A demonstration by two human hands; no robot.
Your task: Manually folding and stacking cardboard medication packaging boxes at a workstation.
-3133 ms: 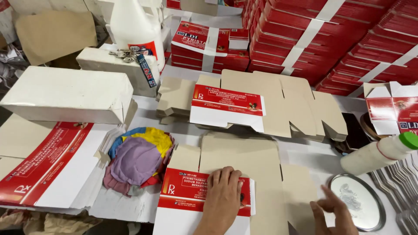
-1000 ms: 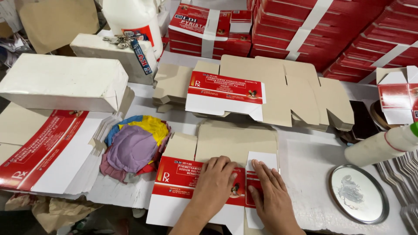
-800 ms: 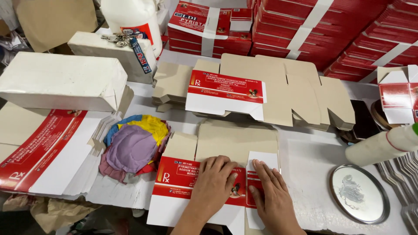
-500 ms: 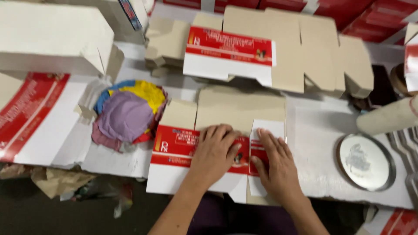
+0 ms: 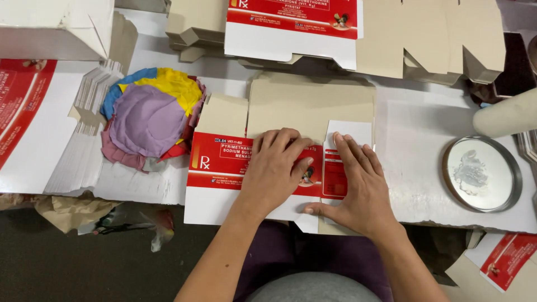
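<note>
A flat red-and-white carton blank (image 5: 224, 162) with brown cardboard flaps lies at the table's front edge. My left hand (image 5: 274, 173) presses flat on its red printed panel. My right hand (image 5: 358, 187) lies just to the right, palm down on a folded-over side panel of the same carton, fingers spread and thumb at the lower edge. The two hands almost touch. Neither hand grips anything; both push the carton down against the table.
A bundle of purple, yellow, blue and red cloth (image 5: 148, 114) lies to the left. A stack of flat cartons (image 5: 50, 134) is further left. A round metal dish with paste (image 5: 481, 173) sits right, beside a white cylinder (image 5: 503, 114). More carton blanks (image 5: 358, 33) lie behind.
My right hand has come from the table's right side onto the carton and folded a side panel over. The view has tilted down and moved closer; both hands stay pressed on the carton.
</note>
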